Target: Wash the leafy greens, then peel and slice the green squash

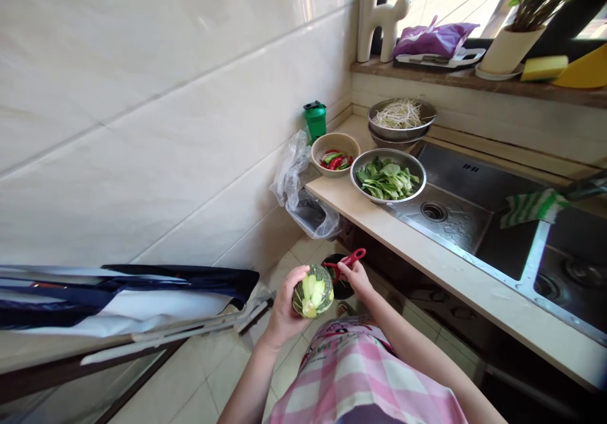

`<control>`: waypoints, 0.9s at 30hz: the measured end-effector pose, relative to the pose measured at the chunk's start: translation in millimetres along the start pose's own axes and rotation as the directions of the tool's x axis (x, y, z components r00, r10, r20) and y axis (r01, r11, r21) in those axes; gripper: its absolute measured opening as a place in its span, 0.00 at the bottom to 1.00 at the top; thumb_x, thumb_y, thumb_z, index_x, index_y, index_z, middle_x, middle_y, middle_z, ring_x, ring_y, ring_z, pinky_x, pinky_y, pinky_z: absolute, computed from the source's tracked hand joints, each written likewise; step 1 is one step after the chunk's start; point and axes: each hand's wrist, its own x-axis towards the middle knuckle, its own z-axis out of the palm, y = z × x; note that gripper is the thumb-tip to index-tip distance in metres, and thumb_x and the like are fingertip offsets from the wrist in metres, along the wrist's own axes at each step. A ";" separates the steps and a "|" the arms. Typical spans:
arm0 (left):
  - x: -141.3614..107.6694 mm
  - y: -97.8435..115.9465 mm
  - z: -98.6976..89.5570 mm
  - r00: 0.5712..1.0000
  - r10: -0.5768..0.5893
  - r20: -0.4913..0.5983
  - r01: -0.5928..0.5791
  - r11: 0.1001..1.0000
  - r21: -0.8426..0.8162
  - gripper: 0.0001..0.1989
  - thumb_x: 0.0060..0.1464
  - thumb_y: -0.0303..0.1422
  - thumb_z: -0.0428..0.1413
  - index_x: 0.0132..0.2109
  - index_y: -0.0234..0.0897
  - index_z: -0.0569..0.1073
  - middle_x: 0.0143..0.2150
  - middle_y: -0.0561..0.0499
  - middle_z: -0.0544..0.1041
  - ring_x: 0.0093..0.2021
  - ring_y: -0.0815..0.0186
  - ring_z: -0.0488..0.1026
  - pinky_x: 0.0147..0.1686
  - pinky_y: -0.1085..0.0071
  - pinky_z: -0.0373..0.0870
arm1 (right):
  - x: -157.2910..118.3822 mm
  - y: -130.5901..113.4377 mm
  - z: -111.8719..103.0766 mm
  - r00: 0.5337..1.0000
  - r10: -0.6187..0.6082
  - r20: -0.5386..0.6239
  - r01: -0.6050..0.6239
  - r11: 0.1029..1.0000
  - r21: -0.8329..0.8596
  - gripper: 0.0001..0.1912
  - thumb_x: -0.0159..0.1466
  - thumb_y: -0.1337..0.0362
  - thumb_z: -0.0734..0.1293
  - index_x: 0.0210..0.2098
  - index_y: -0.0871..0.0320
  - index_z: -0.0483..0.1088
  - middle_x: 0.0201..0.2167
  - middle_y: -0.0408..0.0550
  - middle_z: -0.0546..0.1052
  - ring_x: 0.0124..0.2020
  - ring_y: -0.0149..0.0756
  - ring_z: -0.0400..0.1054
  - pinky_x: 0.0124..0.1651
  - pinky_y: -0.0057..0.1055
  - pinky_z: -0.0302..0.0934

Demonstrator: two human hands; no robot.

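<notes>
From my end on the head cam, both hands are low over the floor, in front of the apron (365, 367) and just off the counter (353, 201).

L hand (286, 302): clamped on the squash (313, 292). Forearm climbs from the bottom edge, leaning slightly R. Palm is on the squash's L side, thumb up along the top edge, other fingers mostly hidden behind/under it, so can't tell their spread. Squash sits approx. centre of my view, one end turned up at me: pale peeled strips there, dark green speckled skin round the sides.

R hand (355, 280): closed round the red peeler (351, 258). Forearm comes in on a long diagonal from lower R, hand pointing up-L. Grip is nr the peeler's head, w/ the looped handle end sticking out up-R past the fingers. Head end is right by the squash's R side; can't tell if blade touches skin. Hands are apart, squash + peeler btwn them.

Below the peeler, a black bin (343, 290), partly hidden. Up on the counter: bowl (422, 181) of leaves (386, 179) by the sink (455, 214), basket (340, 140) w/ red + green peppers (336, 161) to its L, sprouts (399, 114) in another bowl behind. Green shaker (315, 122) nr the wall.
</notes>
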 end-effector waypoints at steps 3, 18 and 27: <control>1.6 -3.0 -2.1 0.997 -0.073 0.024 0.073 0.997 -0.021 0.33 0.30 0.23 0.66 0.49 0.39 0.70 0.53 0.41 0.70 0.56 0.52 0.64 0.58 0.54 0.55 | -17.0 -28.4 -1.5 0.996 0.040 0.079 -0.049 0.993 0.108 0.17 0.49 0.54 0.71 0.32 0.55 0.65 0.26 0.42 0.76 0.28 0.35 0.72 0.30 0.32 0.66; -11.3 -57.2 18.4 0.758 -0.455 0.468 0.647 0.432 -0.628 0.36 0.34 0.54 0.61 0.48 0.37 0.72 0.45 0.41 0.75 0.52 0.48 0.67 0.52 0.53 0.62 | -64.9 -61.9 36.1 0.959 0.152 0.241 -0.237 0.894 0.380 0.18 0.50 0.53 0.72 0.35 0.55 0.68 0.25 0.41 0.76 0.24 0.32 0.70 0.27 0.28 0.65; -8.9 -49.6 16.4 0.726 -0.557 0.404 0.663 0.408 -0.628 0.28 0.38 0.49 0.60 0.42 0.32 0.75 0.40 0.40 0.78 0.48 0.48 0.71 0.49 0.52 0.65 | -38.3 -66.6 31.7 0.998 -0.053 -0.042 0.061 0.975 0.214 0.15 0.52 0.52 0.69 0.28 0.55 0.63 0.20 0.37 0.71 0.15 0.24 0.58 0.17 0.23 0.51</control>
